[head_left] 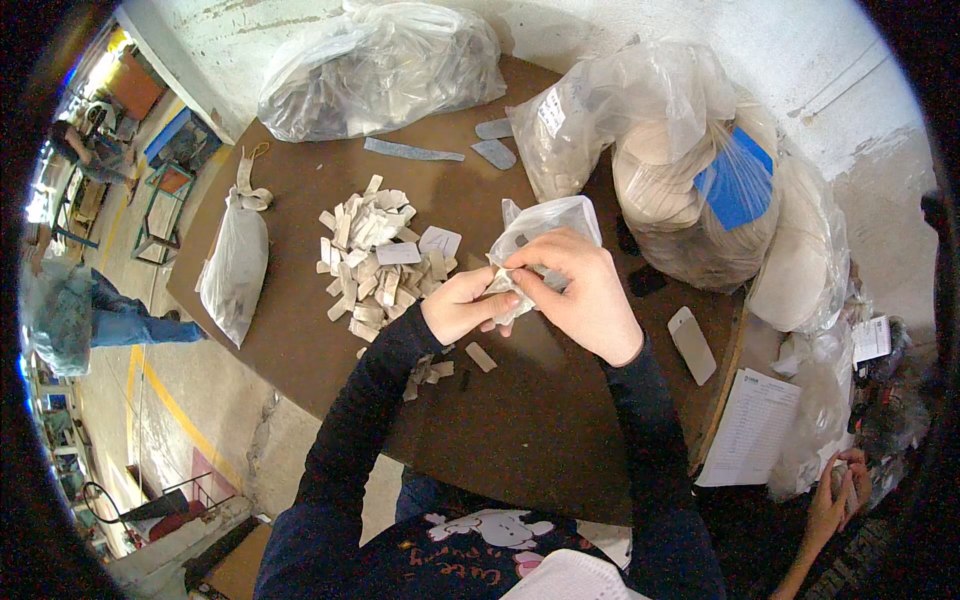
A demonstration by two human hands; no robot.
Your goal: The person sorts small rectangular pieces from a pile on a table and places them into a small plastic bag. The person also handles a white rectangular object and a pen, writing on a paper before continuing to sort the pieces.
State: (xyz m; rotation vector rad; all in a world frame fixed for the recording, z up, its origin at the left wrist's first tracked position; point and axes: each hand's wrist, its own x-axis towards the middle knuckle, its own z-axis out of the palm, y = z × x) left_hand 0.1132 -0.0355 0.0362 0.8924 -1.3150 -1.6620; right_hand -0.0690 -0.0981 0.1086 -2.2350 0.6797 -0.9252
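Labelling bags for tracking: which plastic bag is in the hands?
The small clear bag at table centre, gripped by both the left hand and right hand. The other bags lie untouched.

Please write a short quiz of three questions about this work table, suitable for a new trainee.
1. True or false: both hands hold the small clear plastic bag.
2. Where is the heap of pale strips? A) left of the hands B) right of the hands C) on the floor
3. What flat pale thing lies on the brown table right of the right hand?

Key: 1 true. 2 A. 3 a phone, lying flat.
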